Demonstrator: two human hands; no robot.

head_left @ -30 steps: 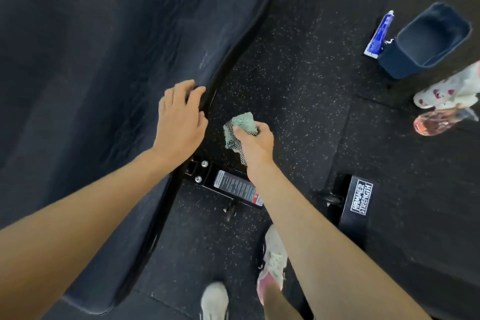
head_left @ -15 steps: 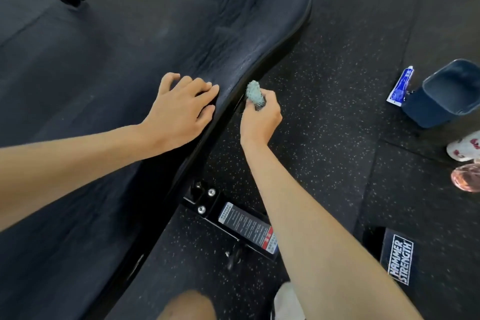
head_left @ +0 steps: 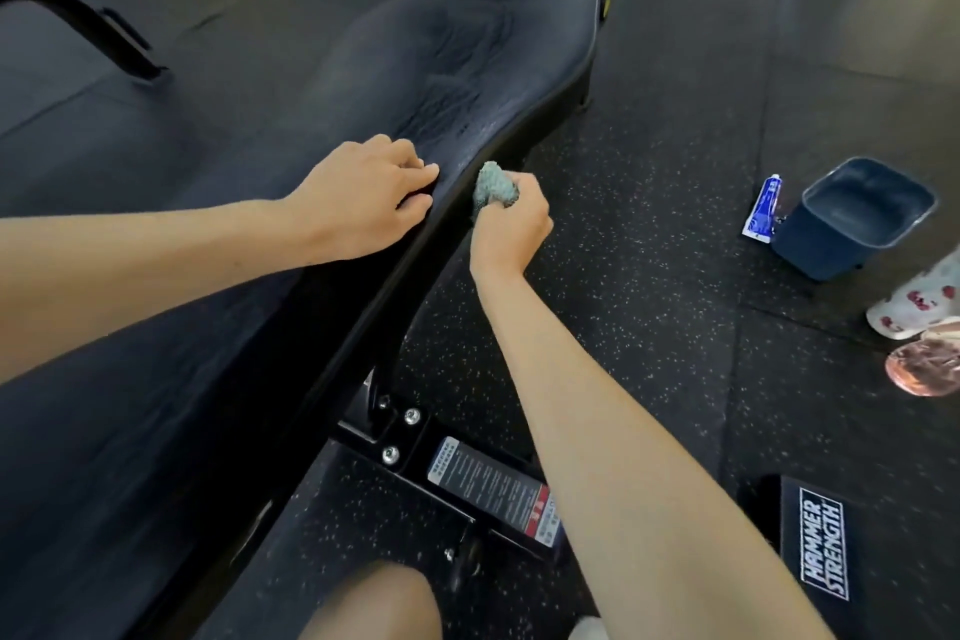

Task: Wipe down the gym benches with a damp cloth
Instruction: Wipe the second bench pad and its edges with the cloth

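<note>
A long black padded gym bench (head_left: 426, 52) runs from the lower left to the upper middle. My left hand (head_left: 363, 195) rests palm down on the pad near its right edge, fingers loosely bent. My right hand (head_left: 511, 224) grips a bunched green cloth (head_left: 493, 185) and holds it against the bench's right side edge, just right of my left hand.
A dark blue tub (head_left: 857, 216) and a blue-white tube (head_left: 762, 208) lie on the speckled rubber floor at right. A patterned slipper (head_left: 914, 301) and a pink bottle (head_left: 924, 369) sit at the right edge. The bench's base bar (head_left: 467, 478) and a black foot (head_left: 821, 541) are below.
My right hand has carried the cloth from beside the base bar up along the bench's side edge. The view has tilted up, showing the bench's far end. My left hand stays on the pad.
</note>
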